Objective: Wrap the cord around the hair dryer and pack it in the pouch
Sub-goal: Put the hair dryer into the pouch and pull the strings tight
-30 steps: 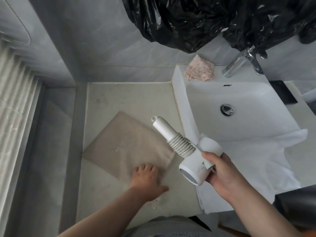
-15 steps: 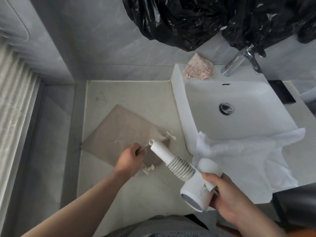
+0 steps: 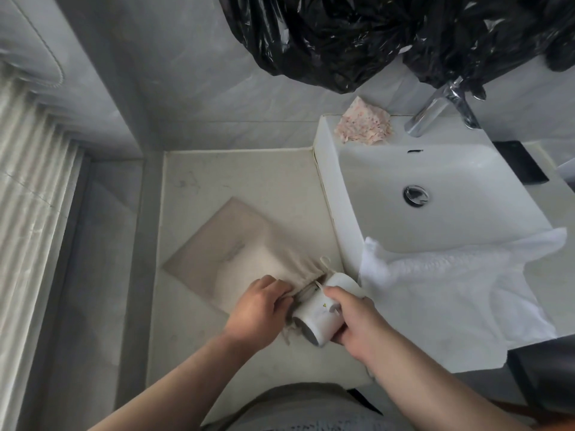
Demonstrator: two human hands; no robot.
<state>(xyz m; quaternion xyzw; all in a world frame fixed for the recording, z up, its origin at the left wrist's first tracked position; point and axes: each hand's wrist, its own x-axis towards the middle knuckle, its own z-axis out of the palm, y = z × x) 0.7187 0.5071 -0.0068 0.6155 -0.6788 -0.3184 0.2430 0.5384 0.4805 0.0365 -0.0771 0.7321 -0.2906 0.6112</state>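
On the counter [image 3: 249,188] beside the sink [image 3: 326,169], we see the hair dryer [image 3: 320,315] with its handle end inside the pouch [image 3: 230,256] and its white barrel outside. Our left hand [image 3: 258,312] pinches the gathered pouch rim, fingers curled together. Our right hand [image 3: 354,321] wraps around the barrel, thumb on top. We barely make out the coiled cord [image 3: 306,290] at the opening; the handle is hidden.

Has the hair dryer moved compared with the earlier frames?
Yes. Against the sink, the hair dryer has shifted left and down toward the counter, and its handle has gone into the pouch mouth.
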